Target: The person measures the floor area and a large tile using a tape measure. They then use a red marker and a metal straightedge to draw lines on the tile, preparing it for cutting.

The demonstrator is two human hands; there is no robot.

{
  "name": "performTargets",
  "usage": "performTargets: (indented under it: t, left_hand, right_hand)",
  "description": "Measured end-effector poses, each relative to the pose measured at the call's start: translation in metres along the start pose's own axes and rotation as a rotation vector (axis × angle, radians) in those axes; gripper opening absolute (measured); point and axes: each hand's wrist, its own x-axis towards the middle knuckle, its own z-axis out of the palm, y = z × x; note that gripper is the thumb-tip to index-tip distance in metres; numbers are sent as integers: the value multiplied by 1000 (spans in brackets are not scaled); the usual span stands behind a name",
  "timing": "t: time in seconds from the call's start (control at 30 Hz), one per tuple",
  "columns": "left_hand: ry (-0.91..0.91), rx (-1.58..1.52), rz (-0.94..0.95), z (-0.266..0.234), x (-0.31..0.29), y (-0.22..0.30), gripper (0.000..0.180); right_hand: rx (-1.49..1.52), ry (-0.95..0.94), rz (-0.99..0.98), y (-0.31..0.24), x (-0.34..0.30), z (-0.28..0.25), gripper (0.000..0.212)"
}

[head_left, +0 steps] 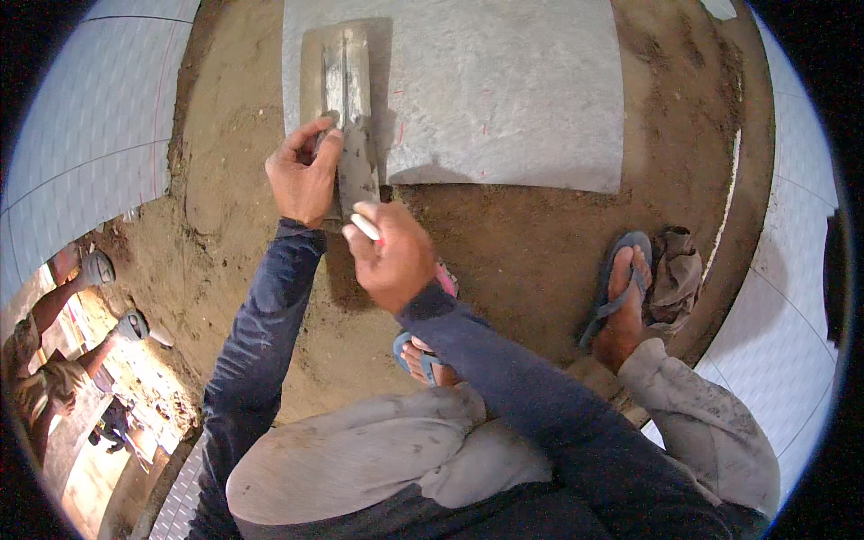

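A long, flat metal trowel, smeared with grey, lies lengthwise over the left part of a grey slab. My left hand pinches the trowel's left edge between thumb and fingers. Close to its near end, my right hand is closed around a white pen with a bit of red on it. The pen's tip is hard to make out. Several short red marks show on the slab right of the trowel.
Brown earth or mortar surrounds the slab. Pale tiles lie at left and right. A crumpled cloth sits beside my sandalled right foot. Something pink shows behind my right wrist. Another person's legs are at far left.
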Motion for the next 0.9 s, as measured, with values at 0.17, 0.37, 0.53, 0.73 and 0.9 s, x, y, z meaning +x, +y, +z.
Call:
performTargets:
  t: [0.17, 0.37, 0.53, 0.73, 0.9]
  left_hand:
    - [8, -109, -32, 6, 0, -1, 25]
    - [-19, -122, -109, 18, -5, -5, 26]
    - [-38, -106, -127, 18, -5, -10, 25]
    - [-40, -10, -160, 19, -4, -5, 26]
    - [-42, -26, -128, 21, -2, -11, 27]
  right_hand:
    - [-126, 233, 108, 9, 21, -56, 20]
    - [-227, 411, 138, 7, 71, -112, 17]
    - [-199, 441, 165, 23, 75, -121, 17]
    - [-233, 411, 186, 27, 73, -120, 18]
    - [-238, 394, 197, 31, 72, -120, 19]
